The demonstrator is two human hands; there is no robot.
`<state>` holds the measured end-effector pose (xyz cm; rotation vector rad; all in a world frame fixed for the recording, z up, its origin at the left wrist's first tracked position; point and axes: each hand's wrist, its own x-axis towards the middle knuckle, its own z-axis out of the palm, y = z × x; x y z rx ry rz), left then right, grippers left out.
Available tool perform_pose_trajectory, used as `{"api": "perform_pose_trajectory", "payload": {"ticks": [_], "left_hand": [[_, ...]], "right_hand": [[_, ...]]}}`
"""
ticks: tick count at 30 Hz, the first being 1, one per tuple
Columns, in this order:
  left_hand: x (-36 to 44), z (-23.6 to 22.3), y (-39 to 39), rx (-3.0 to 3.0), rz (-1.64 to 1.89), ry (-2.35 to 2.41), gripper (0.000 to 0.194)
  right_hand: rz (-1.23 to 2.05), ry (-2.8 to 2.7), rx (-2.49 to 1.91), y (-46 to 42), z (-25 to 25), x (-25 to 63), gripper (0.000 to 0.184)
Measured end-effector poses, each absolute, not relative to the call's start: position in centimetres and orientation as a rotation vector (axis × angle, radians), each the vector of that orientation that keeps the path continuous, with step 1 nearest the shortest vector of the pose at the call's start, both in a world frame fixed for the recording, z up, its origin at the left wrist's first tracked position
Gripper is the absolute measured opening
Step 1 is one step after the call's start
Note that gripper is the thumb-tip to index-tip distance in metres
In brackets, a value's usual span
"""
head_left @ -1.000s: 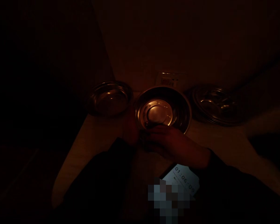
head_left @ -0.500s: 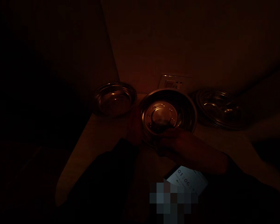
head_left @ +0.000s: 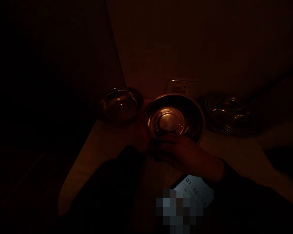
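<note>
In very dim light a steel bowl stands on the table, its inside tilted toward me. My left hand grips the bowl's left side; its fingers are barely visible in the dark. Over the near rim lies my right hand, fingers bent and pressed together, pointing left. Something dark shows beneath those fingertips, too dim to name. A phone with a lit timer screen lies below my right wrist, partly hidden by the sleeve and blurred blocks.
A shallow steel dish stands at the back left of the table. Stacked steel plates with compartments sit at the back right. Behind the bowl, a socket plate is on the wall.
My right hand has slid left along the bowl's near rim, nearer my left hand. The bowl has shifted very slightly left. My left hand stays in place.
</note>
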<state>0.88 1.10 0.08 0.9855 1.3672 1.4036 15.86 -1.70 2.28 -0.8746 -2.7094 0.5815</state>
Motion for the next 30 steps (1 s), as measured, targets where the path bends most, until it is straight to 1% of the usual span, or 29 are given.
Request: {"api": "perform_pose_trajectory", "payload": {"ticks": [4, 11, 18, 20, 22, 25, 30], "left_hand": [[0.9, 0.0, 1.2, 0.993, 1.360, 1.408, 0.032], [1.0, 0.7, 1.1, 1.068, 1.342, 1.527, 0.019], [1.0, 0.2, 1.4, 1.104, 1.374, 1.555, 0.017], [1.0, 0.2, 1.4, 1.065, 1.366, 1.543, 0.022], [1.1, 0.3, 1.4, 1.023, 1.371, 1.520, 0.027], [1.1, 0.5, 1.2, 1.006, 1.383, 1.499, 0.027], [1.0, 0.7, 1.0, 0.999, 1.359, 1.460, 0.027]], "right_hand": [[0.572, -2.752, -0.892, -1.4, 2.5, 15.7, 0.014], [0.648, -2.779, -0.872, -1.2, 3.2, 16.9, 0.013], [0.582, -2.898, -0.951, -1.2, 3.5, 18.0, 0.011], [0.568, -2.883, -0.891, -1.3, 3.2, 17.3, 0.009], [0.507, -2.817, -0.856, -1.3, 2.7, 16.3, 0.012], [0.449, -2.731, -0.844, -1.4, 2.4, 15.6, 0.018], [0.625, -2.826, -0.837, -1.1, 3.3, 17.5, 0.014]]}}
